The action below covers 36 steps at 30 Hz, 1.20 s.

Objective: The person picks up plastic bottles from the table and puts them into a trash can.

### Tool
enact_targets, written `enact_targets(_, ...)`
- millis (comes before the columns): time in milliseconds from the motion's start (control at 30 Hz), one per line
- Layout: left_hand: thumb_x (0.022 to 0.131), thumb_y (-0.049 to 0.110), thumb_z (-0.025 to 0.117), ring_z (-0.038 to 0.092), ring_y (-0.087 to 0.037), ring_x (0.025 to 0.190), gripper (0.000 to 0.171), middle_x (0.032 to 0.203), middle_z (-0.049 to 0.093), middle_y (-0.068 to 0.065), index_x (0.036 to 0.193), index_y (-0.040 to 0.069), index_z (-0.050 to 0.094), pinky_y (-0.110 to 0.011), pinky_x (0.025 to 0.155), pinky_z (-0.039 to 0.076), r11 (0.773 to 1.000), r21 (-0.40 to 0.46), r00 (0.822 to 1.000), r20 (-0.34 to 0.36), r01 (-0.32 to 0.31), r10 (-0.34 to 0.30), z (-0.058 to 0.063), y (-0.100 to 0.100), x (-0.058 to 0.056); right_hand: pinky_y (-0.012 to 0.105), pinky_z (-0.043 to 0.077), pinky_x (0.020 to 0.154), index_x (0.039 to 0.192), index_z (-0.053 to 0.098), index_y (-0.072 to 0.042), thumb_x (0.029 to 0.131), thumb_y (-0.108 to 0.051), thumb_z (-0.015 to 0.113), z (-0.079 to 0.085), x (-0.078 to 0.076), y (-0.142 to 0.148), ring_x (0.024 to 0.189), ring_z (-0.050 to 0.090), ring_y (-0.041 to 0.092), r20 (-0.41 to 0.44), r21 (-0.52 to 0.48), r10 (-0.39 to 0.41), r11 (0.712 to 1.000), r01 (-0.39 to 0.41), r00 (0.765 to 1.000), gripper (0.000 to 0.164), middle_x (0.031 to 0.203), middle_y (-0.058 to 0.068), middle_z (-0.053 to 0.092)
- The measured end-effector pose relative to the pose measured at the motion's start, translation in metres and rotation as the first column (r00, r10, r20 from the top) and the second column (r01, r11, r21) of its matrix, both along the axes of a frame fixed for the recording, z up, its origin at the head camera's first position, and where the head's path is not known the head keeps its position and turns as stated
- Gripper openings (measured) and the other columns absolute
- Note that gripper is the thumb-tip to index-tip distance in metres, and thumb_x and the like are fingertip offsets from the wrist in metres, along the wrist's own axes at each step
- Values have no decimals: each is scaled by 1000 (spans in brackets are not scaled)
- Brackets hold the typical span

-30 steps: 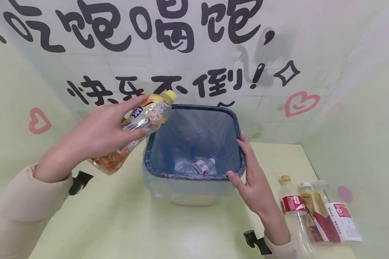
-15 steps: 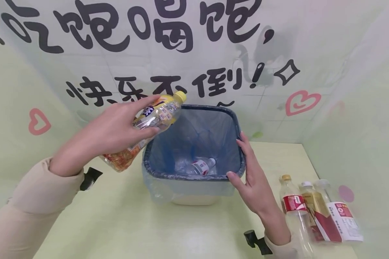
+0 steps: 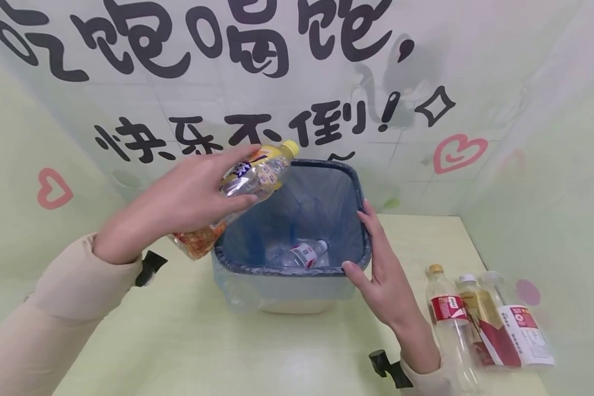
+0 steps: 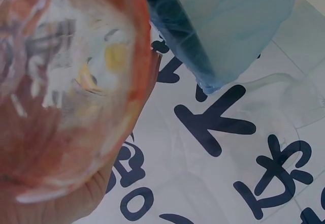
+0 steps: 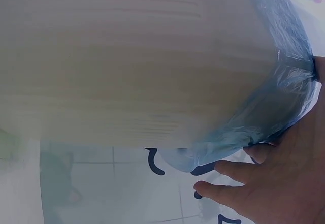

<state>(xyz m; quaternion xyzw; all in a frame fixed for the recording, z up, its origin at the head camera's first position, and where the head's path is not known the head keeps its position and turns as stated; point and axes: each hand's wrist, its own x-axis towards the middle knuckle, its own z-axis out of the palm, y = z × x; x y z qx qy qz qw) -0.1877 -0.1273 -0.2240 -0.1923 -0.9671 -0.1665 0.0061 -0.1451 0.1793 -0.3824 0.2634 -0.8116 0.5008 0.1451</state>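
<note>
By the left hand (image 3: 193, 190) a bottle (image 3: 257, 179) is grasped around its body, with the thumb on the near side and the fingers across the far side. The bottle is held off the table (image 3: 287, 352), over the left edge of the bin (image 3: 287, 271) in the head view.

For this hold to be done well, enough pressure should probably be applied to prevent a slip, without the thin-looking plastic being crushed. The base is best raised clear of the rim, so that the liner (image 3: 241, 283) is not snagged.

The long axis is set aslant: the yellow cap (image 3: 291, 147) is pointed rightward and toward the back wall, the base leftward and nearer the person. Which end is higher cannot be told with certainty.

By the right hand (image 3: 383, 275) the near right corner of the bin is gripped, thumb on the front rim, fingers along the side; a steady brace here is judged useful. Inside the bin a small bottle (image 3: 304, 255) is seen. Farther right, three bottles (image 3: 449, 308) are placed side by side.
</note>
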Motion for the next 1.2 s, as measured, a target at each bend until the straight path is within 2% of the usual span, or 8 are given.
enact_targets(367, 90, 38, 71, 59, -24, 91, 79, 120, 62, -8, 157, 28, 30, -40, 71, 49, 999, -23, 999, 2, 45, -45, -1, 16, -7, 31, 16, 119, 157, 27, -16, 95, -24, 65, 0, -1, 1, 152, 13, 19, 2, -3, -6, 1000, 6, 1000, 73, 166, -4, 13)
enact_targets(533, 89, 37, 72, 59, -22, 87, 79, 116, 63, -6, 156, 31, 31, -38, 69, 49, 998, -22, 998, -4, 58, -58, -1, 24, -11, 32, 17, 119, 157, 27, -15, 95, -25, 65, 0, -2, 1, 152, 13, 19, 9, 3, -11, 1000, 11, 1000, 73, 166, -5, 12)
enact_targets(733, 89, 37, 73, 60, -21, 84, 78, 109, 65, -5, 155, 29, 34, -37, 68, 49, 996, -30, 996, -25, 89, -90, -3, 34, -15, 34, 18, 120, 156, 27, -15, 95, -26, 65, 0, -2, 2, 152, 13, 19, 13, -2, -7, 1000, 7, 1000, 73, 166, -5, 12)
enact_targets(900, 88, 36, 74, 61, -20, 87, 79, 116, 65, -5, 156, 26, 34, -37, 71, 50, 993, -31, 993, -28, 111, -112, -4, 40, -17, 39, 19, 120, 157, 27, -16, 96, -31, 63, -1, -2, 2, 151, 13, 19, 2, 16, -17, 1000, 17, 1000, 73, 166, -5, 12)
enact_targets(1000, 88, 35, 75, 59, -20, 83, 81, 119, 64, -5, 156, 25, 33, -36, 69, 48, 993, -32, 993, -18, 117, -118, -5, 42, -17, 41, 18, 120, 157, 27, -15, 96, -33, 63, -1, -3, 2, 152, 13, 19, -1, 17, -15, 1000, 15, 1000, 73, 166, -4, 12)
enact_targets(1200, 88, 37, 74, 60, -21, 94, 83, 132, 59, -7, 157, 26, 30, -40, 78, 50, 991, -52, 993, -9, 120, -120, -6, 47, -18, 46, 19, 119, 157, 26, -14, 96, -32, 62, 1, -3, 2, 152, 13, 18, 4, 21, -18, 1000, 18, 1000, 73, 166, -5, 11)
